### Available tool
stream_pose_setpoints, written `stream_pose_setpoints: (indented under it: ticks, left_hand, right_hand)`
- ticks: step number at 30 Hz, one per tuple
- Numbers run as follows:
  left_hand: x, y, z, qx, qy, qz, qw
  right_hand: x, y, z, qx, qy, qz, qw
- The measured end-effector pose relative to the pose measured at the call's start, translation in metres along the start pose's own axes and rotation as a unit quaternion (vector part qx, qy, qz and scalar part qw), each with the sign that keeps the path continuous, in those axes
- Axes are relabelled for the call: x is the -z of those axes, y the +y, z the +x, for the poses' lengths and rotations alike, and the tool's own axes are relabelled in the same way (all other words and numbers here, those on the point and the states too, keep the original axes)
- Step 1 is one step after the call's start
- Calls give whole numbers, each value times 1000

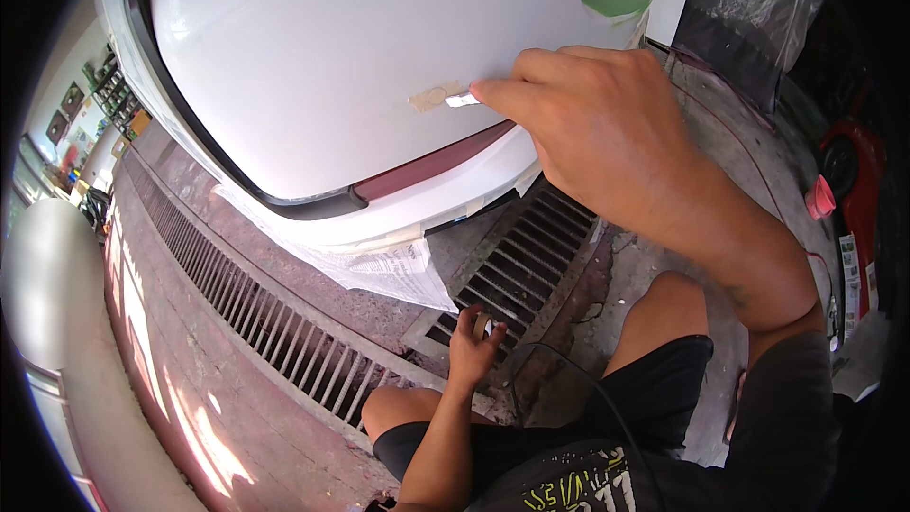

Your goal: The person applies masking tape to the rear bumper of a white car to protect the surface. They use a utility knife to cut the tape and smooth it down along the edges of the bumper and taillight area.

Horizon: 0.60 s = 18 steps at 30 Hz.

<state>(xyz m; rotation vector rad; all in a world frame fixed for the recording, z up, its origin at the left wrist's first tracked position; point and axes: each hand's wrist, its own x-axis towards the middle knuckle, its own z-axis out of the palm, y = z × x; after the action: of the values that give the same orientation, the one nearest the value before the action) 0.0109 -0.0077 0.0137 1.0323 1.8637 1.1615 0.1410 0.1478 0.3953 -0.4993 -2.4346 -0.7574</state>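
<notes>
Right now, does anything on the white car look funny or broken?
Yes: a tan patch breaks up the white panel, left of the small white piece in the right hand. Printed paper hangs below the bumper too, which looks odd on a car.

The small white strip (461,100) was pinched in my right hand (599,118), just beside the irregular tan patch (422,102) on the white body panel (322,57). My left hand (470,349) held a rounded pale object (489,328).

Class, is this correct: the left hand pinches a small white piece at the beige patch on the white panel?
Wrong hand: the head view shows the right hand pinching the small white piece at the beige patch on the white panel.
</notes>
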Motion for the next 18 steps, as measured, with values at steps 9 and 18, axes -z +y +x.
stream_pose_setpoints:
  ticks: [9,18]
  left_hand:
    - [1,-2,0,-7,6,5,1000]
    - [2,2,0,7,-5,-21,1000]
  right_hand:
    - [19,0,16,43,-64,-76,994]
    - [29,-2,23,70,-84,-129,986]
